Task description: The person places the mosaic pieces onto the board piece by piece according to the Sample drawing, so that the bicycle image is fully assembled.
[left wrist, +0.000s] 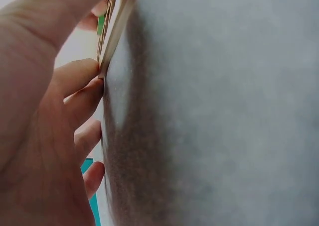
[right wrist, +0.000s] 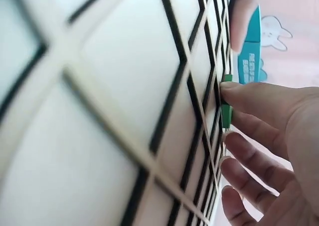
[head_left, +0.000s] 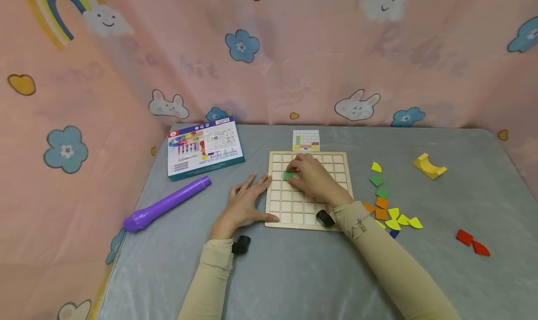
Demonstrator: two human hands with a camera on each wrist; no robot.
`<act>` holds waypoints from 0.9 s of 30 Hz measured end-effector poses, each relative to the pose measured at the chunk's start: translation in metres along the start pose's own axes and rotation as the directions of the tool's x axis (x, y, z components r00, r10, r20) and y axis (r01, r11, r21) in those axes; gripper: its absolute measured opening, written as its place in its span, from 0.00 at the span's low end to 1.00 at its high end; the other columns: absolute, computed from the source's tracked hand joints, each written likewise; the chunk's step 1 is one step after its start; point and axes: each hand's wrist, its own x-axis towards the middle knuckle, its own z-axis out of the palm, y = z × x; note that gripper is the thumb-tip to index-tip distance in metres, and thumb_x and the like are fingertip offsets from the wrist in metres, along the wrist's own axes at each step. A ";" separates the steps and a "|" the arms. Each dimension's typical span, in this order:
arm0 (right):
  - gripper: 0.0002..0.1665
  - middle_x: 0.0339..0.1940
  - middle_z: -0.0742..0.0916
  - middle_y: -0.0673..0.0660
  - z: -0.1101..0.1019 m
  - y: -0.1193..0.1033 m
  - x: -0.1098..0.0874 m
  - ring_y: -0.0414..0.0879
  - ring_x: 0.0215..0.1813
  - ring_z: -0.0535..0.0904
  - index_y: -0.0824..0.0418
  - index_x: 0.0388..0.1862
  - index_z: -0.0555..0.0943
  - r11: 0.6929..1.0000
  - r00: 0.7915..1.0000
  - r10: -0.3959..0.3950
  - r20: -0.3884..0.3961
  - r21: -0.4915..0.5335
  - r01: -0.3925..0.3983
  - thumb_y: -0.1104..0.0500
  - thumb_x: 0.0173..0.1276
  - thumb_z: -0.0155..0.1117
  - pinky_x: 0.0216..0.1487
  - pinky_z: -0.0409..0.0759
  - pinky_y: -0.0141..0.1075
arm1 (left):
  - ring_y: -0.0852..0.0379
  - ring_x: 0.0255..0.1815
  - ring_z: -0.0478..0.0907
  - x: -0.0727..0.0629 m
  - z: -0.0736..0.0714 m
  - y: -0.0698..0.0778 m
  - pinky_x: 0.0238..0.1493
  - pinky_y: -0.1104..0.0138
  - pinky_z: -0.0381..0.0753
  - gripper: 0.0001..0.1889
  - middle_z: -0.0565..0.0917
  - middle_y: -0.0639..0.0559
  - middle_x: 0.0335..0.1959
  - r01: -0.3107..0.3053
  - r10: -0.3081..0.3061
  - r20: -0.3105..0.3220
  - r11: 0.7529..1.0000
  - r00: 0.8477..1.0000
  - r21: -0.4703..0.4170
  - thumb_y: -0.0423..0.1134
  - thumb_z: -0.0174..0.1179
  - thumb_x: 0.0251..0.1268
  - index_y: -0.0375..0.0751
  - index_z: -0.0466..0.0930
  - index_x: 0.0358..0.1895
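A square-gridded wooden board lies flat on the table. My right hand is over its upper left part and pinches a green square tile between thumb and fingers. In the right wrist view the thumb covers the middle of the green tile, which sits right at the grid. My left hand is at the board's left side with fingers spread, the thumb over the lower left corner. In the left wrist view, fingertips touch the board's edge.
A printed pattern card lies behind the board. Right of it are loose green, orange, yellow and red tiles, plus a yellow curved block. Leftward lie a box and a purple stick-like object.
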 end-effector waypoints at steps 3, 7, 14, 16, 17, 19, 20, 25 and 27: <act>0.12 0.46 0.85 0.60 0.003 0.001 0.003 0.56 0.51 0.81 0.64 0.48 0.89 1.000 1.000 0.016 -0.009 0.004 -0.016 0.61 0.69 0.76 0.56 0.81 0.52 | 0.51 0.91 0.39 0.001 0.001 0.001 0.84 0.43 0.45 0.61 0.53 0.62 0.88 -0.003 0.003 0.000 1.000 1.000 0.002 0.62 0.81 0.51 0.55 0.54 0.87; 0.14 0.47 0.85 0.60 0.004 0.000 0.003 0.56 0.51 0.80 0.63 0.50 0.89 0.998 0.998 0.054 -0.017 -0.006 -0.055 0.59 0.68 0.77 0.55 0.81 0.52 | 0.51 0.91 0.39 0.001 0.001 0.002 0.84 0.42 0.46 0.61 0.53 0.62 0.88 -0.002 0.002 -0.002 1.000 1.000 -0.002 0.62 0.81 0.51 0.54 0.55 0.86; 0.18 0.48 0.86 0.61 -0.002 0.002 -0.006 0.57 0.54 0.79 0.63 0.54 0.87 0.996 0.996 0.088 -0.013 -0.018 -0.089 0.58 0.69 0.77 0.57 0.79 0.53 | 0.51 0.91 0.39 0.000 0.000 0.003 0.84 0.42 0.46 0.61 0.53 0.62 0.88 0.005 -0.005 0.007 1.000 1.000 0.004 0.62 0.81 0.52 0.55 0.54 0.87; 0.17 0.48 0.85 0.61 -0.006 0.006 -0.011 0.58 0.54 0.79 0.63 0.54 0.87 0.995 0.995 0.097 -0.020 -0.013 -0.097 0.58 0.69 0.76 0.57 0.79 0.54 | 0.52 0.91 0.39 0.000 0.000 0.003 0.84 0.43 0.46 0.61 0.53 0.62 0.88 0.004 -0.004 0.005 1.000 1.000 0.000 0.61 0.81 0.52 0.55 0.54 0.87; 0.17 0.48 0.85 0.61 -0.008 0.008 -0.014 0.58 0.55 0.79 0.62 0.54 0.87 0.995 0.994 0.104 -0.024 -0.005 -0.104 0.58 0.69 0.76 0.57 0.78 0.54 | 0.51 0.91 0.38 0.000 0.000 0.003 0.84 0.42 0.46 0.61 0.53 0.62 0.88 0.003 -0.003 0.004 1.000 1.000 -0.004 0.61 0.81 0.51 0.55 0.54 0.87; 0.16 0.49 0.86 0.62 -0.014 0.014 -0.021 0.59 0.55 0.79 0.62 0.53 0.87 0.993 0.993 0.113 -0.040 0.015 -0.113 0.58 0.69 0.75 0.58 0.77 0.55 | 0.51 0.91 0.38 0.000 0.000 0.003 0.84 0.42 0.45 0.61 0.52 0.62 0.88 0.001 0.000 0.004 1.000 1.000 -0.011 0.61 0.81 0.52 0.55 0.53 0.87; 0.16 0.49 0.86 0.62 -0.017 0.017 -0.026 0.60 0.56 0.79 0.62 0.54 0.87 0.993 0.992 0.120 -0.047 0.024 -0.119 0.59 0.69 0.75 0.58 0.77 0.56 | 0.52 0.91 0.38 0.000 0.000 0.003 0.84 0.42 0.45 0.61 0.52 0.62 0.88 -0.001 0.001 0.003 1.000 1.000 -0.013 0.61 0.81 0.52 0.54 0.53 0.87; 0.16 0.50 0.85 0.65 -0.031 0.043 -0.053 0.62 0.55 0.78 0.65 0.55 0.86 0.989 0.987 0.145 -0.076 0.044 -0.142 0.60 0.72 0.73 0.57 0.77 0.58 | 0.52 0.91 0.38 0.000 0.000 0.002 0.84 0.42 0.44 0.62 0.52 0.62 0.88 -0.007 0.007 0.002 1.000 1.000 -0.010 0.60 0.81 0.52 0.54 0.52 0.87; 0.16 0.51 0.85 0.67 -0.038 0.054 -0.065 0.63 0.54 0.78 0.67 0.55 0.86 0.986 0.982 0.167 -0.086 0.035 -0.165 0.61 0.72 0.73 0.55 0.78 0.58 | 0.52 0.91 0.38 0.000 0.000 0.002 0.84 0.42 0.44 0.62 0.52 0.62 0.88 -0.007 0.007 0.002 1.000 1.000 -0.007 0.60 0.81 0.52 0.54 0.53 0.87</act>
